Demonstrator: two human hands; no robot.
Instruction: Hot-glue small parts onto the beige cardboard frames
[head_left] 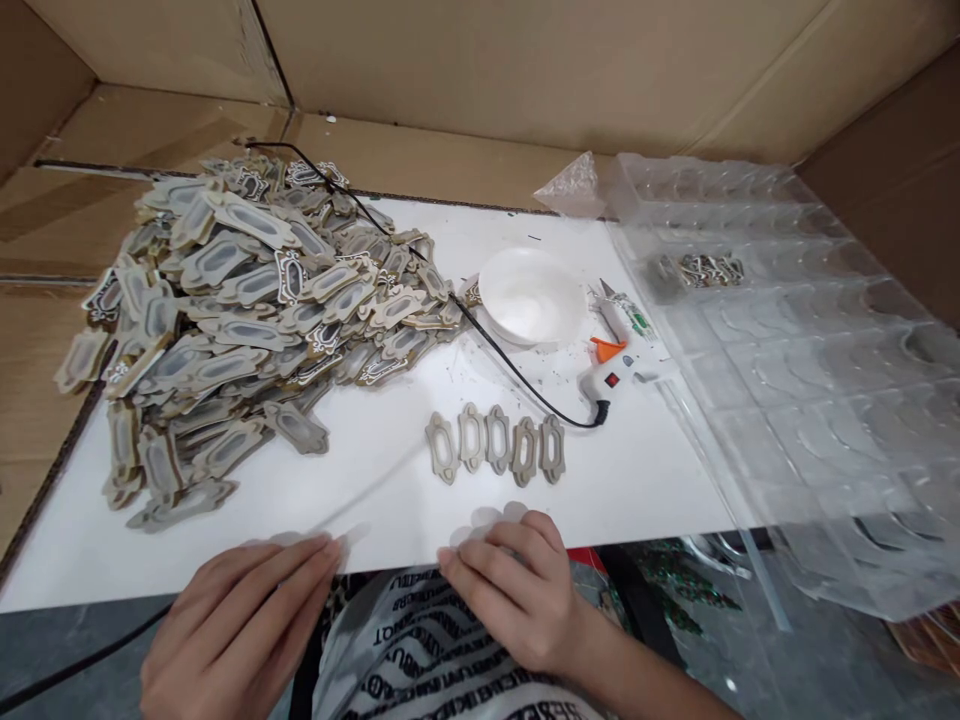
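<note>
My left hand (pixel 240 620) rests at the near edge of the white board (pixel 360 500), fingers stretched flat and holding nothing. My right hand (pixel 510 590) lies beside it at the board's edge, fingers loosely curled down and empty. Just beyond my right hand, several flat grey frame-shaped pieces (pixel 495 445) lie in a row. A large heap of the same pieces (pixel 240 310) covers the board's left part. A white glue gun (pixel 619 365) with an orange trigger lies to the right, its black cord (pixel 510 365) running back across the heap.
A white bowl (pixel 532 295) stands behind the glue gun. Clear plastic blister trays (pixel 810 380) fill the right side, one pocket holding a few decorated pieces (pixel 701 268). Cardboard walls (pixel 525 70) enclose the back and sides. Patterned clothing (pixel 420 650) is below the board.
</note>
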